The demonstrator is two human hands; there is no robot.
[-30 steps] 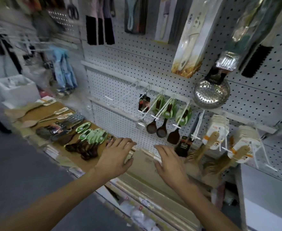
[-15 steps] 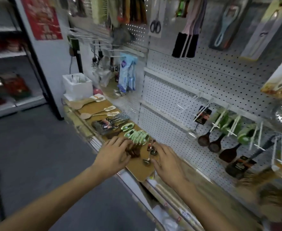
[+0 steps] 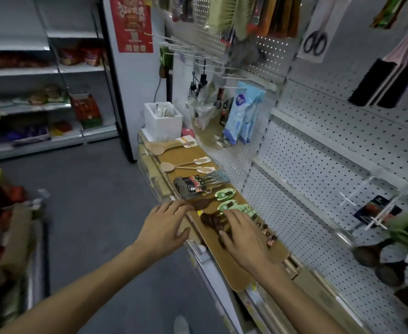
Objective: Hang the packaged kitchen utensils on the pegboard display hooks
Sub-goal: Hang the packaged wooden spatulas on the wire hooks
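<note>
A pile of dark wooden spoons with green card tags [image 3: 231, 208] lies on a brown cardboard sheet [image 3: 244, 268] along the shelf edge. My right hand [image 3: 242, 235] reaches over the dark spoon bowls [image 3: 212, 220] with fingers spread, touching the pile. My left hand [image 3: 166, 225] hovers open at the cardboard's left edge, fingertips near one dark spoon [image 3: 200, 204]. Further back lie a bundle of packaged metal utensils [image 3: 198, 184] and light wooden spoons [image 3: 171, 166]. The white pegboard [image 3: 330, 150] has bare white hooks [image 3: 350, 201]; dark spoons [image 3: 371, 254] hang at the right.
A white foam box [image 3: 163, 120] stands at the far end of the shelf. Blue packets [image 3: 244, 114] and brushes [image 3: 386, 83] hang higher on the pegboard. Grey floor lies to the left, with stocked shelves [image 3: 41, 102] behind and a cluttered cart [image 3: 10, 227] at the left edge.
My view has swung left from the hanging spoons to the utensils on the cardboard. Both hands moved left along the shelf, and my right hand now lies over the dark spoon pile.
</note>
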